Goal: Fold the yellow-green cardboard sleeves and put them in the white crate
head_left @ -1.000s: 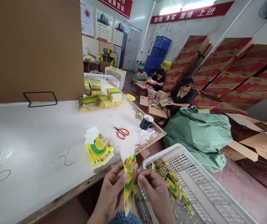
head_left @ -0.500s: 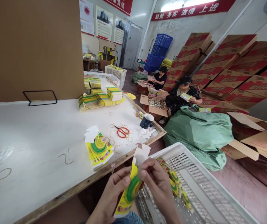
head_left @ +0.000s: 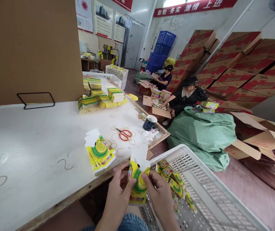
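Observation:
Both my hands hold a small yellow-and-green printed carton, upright with its white top flaps open. My left hand grips its left side, thumb on the front. My right hand pinches its right side. The carton hangs just off the front edge of the white table, above the near corner of a white plastic crate. A stack of flat yellow-green cartons lies on the table a little to the left.
Finished small boxes lie in the crate. Red scissors, rubber bands and a dark mug sit on the table, with more carton stacks at the back. A green sack, two seated people and stacked cardboard boxes fill the right.
The flat carton has been turned upright and opened into a box shape, its white flaps now pointing up. Both hands shifted slightly left and closer together.

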A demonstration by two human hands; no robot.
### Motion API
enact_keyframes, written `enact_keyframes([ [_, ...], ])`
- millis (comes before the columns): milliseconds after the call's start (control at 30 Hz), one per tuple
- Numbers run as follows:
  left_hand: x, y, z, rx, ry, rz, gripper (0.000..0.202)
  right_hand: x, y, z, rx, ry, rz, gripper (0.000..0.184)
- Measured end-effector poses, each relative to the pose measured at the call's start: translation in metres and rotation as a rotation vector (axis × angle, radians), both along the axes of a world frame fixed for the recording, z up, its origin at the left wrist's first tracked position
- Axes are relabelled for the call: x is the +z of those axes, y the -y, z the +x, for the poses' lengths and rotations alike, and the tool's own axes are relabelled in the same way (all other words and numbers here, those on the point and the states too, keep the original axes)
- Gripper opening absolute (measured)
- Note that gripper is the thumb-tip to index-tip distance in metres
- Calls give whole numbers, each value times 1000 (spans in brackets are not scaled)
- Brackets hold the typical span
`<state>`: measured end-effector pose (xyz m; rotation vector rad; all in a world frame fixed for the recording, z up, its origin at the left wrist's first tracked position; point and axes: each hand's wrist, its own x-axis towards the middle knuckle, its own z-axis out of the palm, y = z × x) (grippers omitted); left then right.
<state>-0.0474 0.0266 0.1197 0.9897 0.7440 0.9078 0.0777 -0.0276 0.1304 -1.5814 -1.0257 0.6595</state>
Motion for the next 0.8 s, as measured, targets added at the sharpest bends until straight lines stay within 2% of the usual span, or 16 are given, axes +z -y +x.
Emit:
enact_keyframes([
  [33,0,0,-1,-9,1,14,52,2,0,2,17,-62,25,18],
  [100,1,0,-3,-62,40,20,57,6,3,7,65,-176,71,34],
  [200,6,-2,-7,-167,92,40,61,10,10,17,162,-194,58,43],
  [300,9,-2,-10,-283,119,21,55,13,16,27,272,-155,11,34],
  [400,10,1,-9,-381,180,-24,37,16,18,35,334,-98,-37,18],
  [467,9,4,-8,-410,221,-47,29,18,17,37,335,-25,-55,18],
  [500,9,6,-7,-405,239,-60,32,18,16,37,321,5,-56,21],
  [600,7,6,-7,-383,257,-104,65,12,15,35,230,43,-19,21],
  [667,4,5,-9,-409,239,-117,73,4,15,32,181,39,1,22],
  [800,-11,2,-12,-410,143,-83,46,-11,17,28,197,39,17,28],
])
